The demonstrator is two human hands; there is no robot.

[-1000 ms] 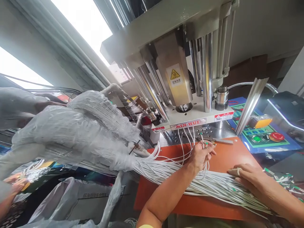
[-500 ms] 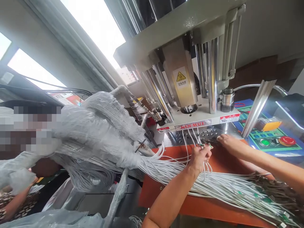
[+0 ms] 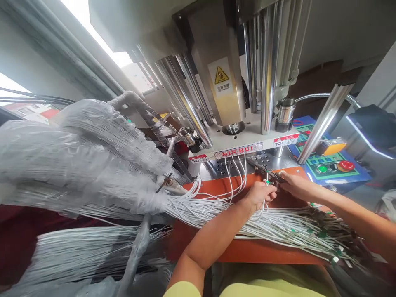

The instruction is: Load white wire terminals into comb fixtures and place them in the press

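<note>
My left hand (image 3: pixel 258 194) is closed on white cables, with a small green-tipped cable end (image 3: pixel 267 181) standing out above the fingers. My right hand (image 3: pixel 293 184) grips a long, slim dark metal tool (image 3: pixel 262 167); its exact kind is unclear. The tool's far end points up and left over the perforated metal plate of the press, and its near part lies close to the green cable end. Below both hands, a thick bundle of white cables (image 3: pixel 198 212) runs across the orange board (image 3: pixel 229 255). Several white cables (image 3: pixel 236 173) hang from under the press.
A press (image 3: pixel 198 39) with a high-temperature label and steel columns stands ahead. To the right is a blue control panel (image 3: pixel 359 179) with a red button (image 3: pixel 345 165). Plastic-wrapped cable bundles (image 3: pixel 77 165) rest on a wrapped rack at left. Connector ends (image 3: pixel 328 235) lie at right.
My right hand has drawn back from the press plate, bringing the dark tool beside the cable end in my left hand. The view has shifted and tilted down; the person at left is out of sight.
</note>
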